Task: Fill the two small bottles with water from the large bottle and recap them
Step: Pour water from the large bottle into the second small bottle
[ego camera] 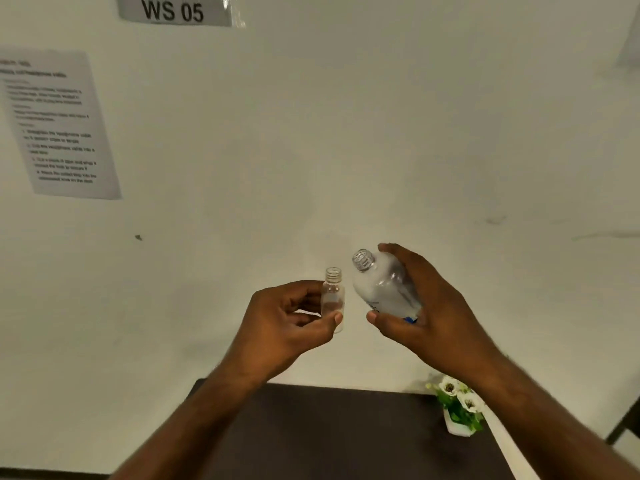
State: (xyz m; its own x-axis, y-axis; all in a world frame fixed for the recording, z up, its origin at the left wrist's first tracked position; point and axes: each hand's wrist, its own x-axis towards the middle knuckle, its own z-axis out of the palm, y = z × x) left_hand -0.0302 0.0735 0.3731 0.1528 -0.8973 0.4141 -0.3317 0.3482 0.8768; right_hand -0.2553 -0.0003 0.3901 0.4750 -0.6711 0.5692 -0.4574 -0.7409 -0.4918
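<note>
My left hand (284,320) holds a small clear bottle (333,296) upright in front of the wall, thumb and fingers around its body. Its threaded neck is uncapped. My right hand (429,306) grips the large clear bottle (382,285), which is tilted with its open threaded mouth up and to the left, a short way right of the small bottle's neck. The two bottles are apart. A bit of blue label shows at the large bottle's lower end. No second small bottle and no caps are in view.
A dark table (329,431) lies below my forearms. A small white pot with white flowers (457,407) stands at its right side. Printed paper sheets and a "WS 05" sign (173,10) hang on the white wall behind.
</note>
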